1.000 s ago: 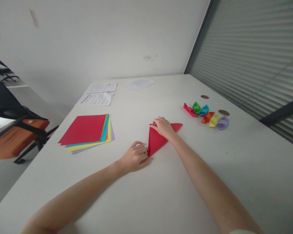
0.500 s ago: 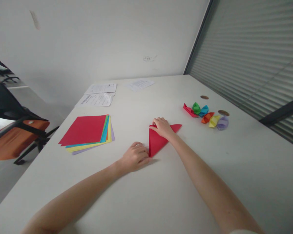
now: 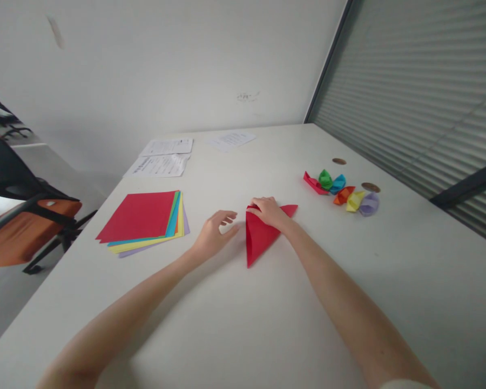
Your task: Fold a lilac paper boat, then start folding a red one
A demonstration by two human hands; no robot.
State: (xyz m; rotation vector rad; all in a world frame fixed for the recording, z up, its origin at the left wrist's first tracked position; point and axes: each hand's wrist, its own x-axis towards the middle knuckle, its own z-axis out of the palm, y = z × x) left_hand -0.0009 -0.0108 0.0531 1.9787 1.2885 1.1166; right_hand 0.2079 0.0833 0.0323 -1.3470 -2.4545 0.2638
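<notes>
A sheet of red paper (image 3: 260,237), folded into a triangle, lies in front of me with one point towards me. Its left edge stands slightly apart, so the layers gape a little. My right hand (image 3: 268,212) grips its upper left part, fingers curled over the top edge and partly hidden. To the left, my left hand (image 3: 216,232) hovers above the table, holding nothing, with thumb and fingers apart. A small gap separates it from the paper.
On the left lies a stack of coloured paper (image 3: 141,216), red on top. Several small folded paper pieces (image 3: 340,185) sit at the right, near two round brown discs (image 3: 370,187). Printed sheets (image 3: 160,165) lie farther back. An orange chair (image 3: 32,227) stands beyond the table's left edge.
My left hand has let go of the paper's lower corner, lifted and moved up and left, its fingers opening. The triangle has turned slightly and its left edge has opened a little.
</notes>
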